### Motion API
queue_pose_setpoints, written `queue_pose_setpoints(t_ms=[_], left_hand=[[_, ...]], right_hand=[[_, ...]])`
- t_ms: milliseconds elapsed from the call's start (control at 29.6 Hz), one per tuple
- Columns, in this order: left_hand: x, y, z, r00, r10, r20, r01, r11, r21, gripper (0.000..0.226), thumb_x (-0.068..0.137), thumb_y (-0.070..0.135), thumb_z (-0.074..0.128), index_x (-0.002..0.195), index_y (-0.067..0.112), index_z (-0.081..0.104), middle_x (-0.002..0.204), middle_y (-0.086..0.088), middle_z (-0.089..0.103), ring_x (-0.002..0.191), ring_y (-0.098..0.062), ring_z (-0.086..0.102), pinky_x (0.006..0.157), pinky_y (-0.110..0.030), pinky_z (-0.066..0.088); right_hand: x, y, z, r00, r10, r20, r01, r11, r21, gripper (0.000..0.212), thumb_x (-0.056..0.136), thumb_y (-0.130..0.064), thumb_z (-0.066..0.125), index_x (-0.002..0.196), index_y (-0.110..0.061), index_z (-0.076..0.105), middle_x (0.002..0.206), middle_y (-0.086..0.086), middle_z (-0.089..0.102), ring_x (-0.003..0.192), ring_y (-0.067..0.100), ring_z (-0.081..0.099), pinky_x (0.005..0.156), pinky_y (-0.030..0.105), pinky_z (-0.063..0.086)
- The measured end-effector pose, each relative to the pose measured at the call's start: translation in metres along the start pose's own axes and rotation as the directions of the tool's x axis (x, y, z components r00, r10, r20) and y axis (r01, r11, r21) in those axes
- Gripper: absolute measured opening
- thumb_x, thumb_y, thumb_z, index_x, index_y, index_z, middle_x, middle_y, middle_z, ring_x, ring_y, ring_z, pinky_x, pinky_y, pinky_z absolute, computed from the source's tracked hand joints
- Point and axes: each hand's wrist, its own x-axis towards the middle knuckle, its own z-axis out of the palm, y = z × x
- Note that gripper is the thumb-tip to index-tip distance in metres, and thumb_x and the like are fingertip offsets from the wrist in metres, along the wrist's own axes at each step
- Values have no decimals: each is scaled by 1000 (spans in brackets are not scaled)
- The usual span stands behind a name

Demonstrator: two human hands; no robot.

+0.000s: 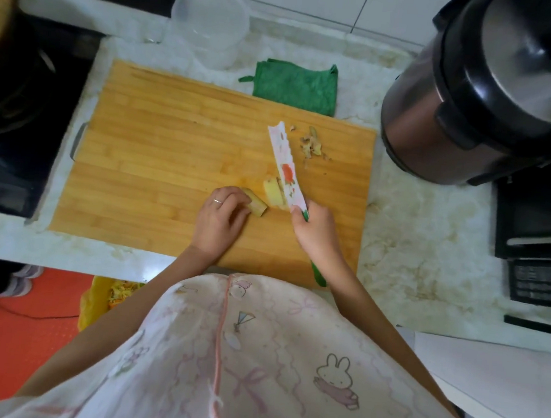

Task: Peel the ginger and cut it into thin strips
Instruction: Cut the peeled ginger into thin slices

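Left hand [222,216] pinches the ginger [257,204] on the cutting board [161,140]; right hand [315,233] grips the flower-printed knife [285,166], blade touching a cut slice [272,192].

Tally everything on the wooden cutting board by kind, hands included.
Hands: 2, left hand and right hand
Knives: 1, white flower-printed knife with green handle
Ginger pieces: 2, pale yellow ginger chunk the left hand holds, and cut-off ginger portion by the blade (separate slices too blurred to tell)
Heaps of brownish ginger peel: 1
Total: 6
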Motion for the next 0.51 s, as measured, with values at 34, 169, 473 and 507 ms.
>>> queue_pose_setpoints(t_ms=[34,169,473,507], left_hand=[[1,0,-1,1000,-21,10,21,1000,-5,16,86,12,62,100,13,56,104,-9,61,97,-26,57,82,-36,47],[7,10,-8,996,-91,20,92,994,-59,21,83,20,60,98,5,63,105,-9,59,102,-20,54,89,-30,43],[65,75,-8,709,-395,584,704,338,-625,33,96,1,50,129,9,46,104,0,67,88,-2,65,77,-16,52],[68,79,-9,671,-369,643,738,244,-629,27,98,1,47,123,10,52,98,4,71,86,-3,67,77,-19,54]], right_hand=[[-2,2,-2,999,44,-1,-44,997,71,16,97,-16,44,88,-18,58,57,-4,48,48,14,42,47,28,30],[-12,4,-9,967,233,103,-253,829,499,28,96,-14,48,69,-15,44,43,-9,32,36,9,29,36,20,26],[-23,8,-26,932,146,331,-358,513,780,40,97,-14,41,58,-15,30,40,-5,25,30,6,24,31,17,22],[-23,7,-27,930,136,342,-363,497,788,38,97,-14,40,60,-15,31,40,-5,25,30,6,23,31,16,21]])
